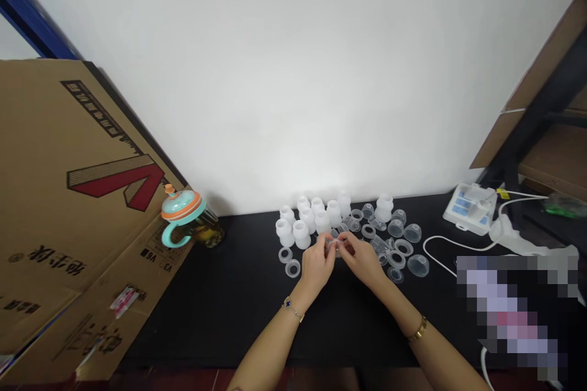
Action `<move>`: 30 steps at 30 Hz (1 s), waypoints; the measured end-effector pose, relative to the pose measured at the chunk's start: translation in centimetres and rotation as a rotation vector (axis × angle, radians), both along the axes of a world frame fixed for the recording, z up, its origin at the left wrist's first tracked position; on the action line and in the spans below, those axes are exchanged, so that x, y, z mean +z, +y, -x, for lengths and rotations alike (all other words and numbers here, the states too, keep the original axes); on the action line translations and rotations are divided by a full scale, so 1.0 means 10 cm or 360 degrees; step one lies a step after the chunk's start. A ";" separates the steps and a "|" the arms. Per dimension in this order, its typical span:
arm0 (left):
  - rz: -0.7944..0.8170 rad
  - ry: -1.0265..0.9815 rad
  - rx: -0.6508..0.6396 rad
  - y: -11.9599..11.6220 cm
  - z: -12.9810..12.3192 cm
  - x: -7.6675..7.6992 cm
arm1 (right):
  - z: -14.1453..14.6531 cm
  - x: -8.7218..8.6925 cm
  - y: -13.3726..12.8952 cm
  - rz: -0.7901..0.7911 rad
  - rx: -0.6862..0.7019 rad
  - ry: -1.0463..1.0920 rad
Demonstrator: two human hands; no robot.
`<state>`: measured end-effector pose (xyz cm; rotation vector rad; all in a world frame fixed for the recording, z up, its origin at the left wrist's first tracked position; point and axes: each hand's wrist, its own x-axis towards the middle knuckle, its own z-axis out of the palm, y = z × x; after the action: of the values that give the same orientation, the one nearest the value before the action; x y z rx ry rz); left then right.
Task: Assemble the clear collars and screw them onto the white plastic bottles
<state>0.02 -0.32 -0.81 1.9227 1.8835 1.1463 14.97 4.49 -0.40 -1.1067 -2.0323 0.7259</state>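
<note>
Close together over the black table, my left hand (320,259) and my right hand (361,256) pinch a small clear plastic piece (337,246) between their fingertips. Fingers cover most of this piece, so its exact shape is hard to make out. Behind my left hand stand several small white bottles (301,234) in a loose cluster. Two translucent rings (292,267) lie to the left of that hand. Around my right hand are scattered clear rings (396,259) and clear domed caps (417,266). One more white bottle (384,208) stands among them near the wall.
A teal and orange lidded cup (186,214) stands at the left, beside a large cardboard box (50,195). On the right are a white power strip (470,208) and its white cable (440,238). The white wall (298,73) borders the black table (220,299) at the back.
</note>
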 end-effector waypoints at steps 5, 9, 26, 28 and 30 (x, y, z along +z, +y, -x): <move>-0.0003 0.0001 -0.0012 0.01 0.00 0.00 | 0.00 -0.03 0.02 -0.0033 -0.0022 -0.0040; 0.0008 -0.0011 -0.0012 0.01 0.00 0.02 | 0.00 -0.02 0.02 -0.0050 -0.0011 -0.0044; -0.0004 0.0047 0.0018 0.00 -0.02 -0.01 | 0.02 -0.01 0.00 0.0033 -0.0050 -0.0030; -0.0007 0.0065 0.0017 0.01 -0.02 -0.01 | 0.02 -0.01 0.00 0.0022 -0.0059 -0.0046; -0.0010 0.0073 0.0005 0.01 -0.02 -0.02 | 0.02 -0.01 0.01 0.0013 -0.0055 -0.0057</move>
<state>0.19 -0.20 -1.00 1.9667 1.9088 1.1195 14.81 4.54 -0.54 -1.1644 -2.0366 0.7022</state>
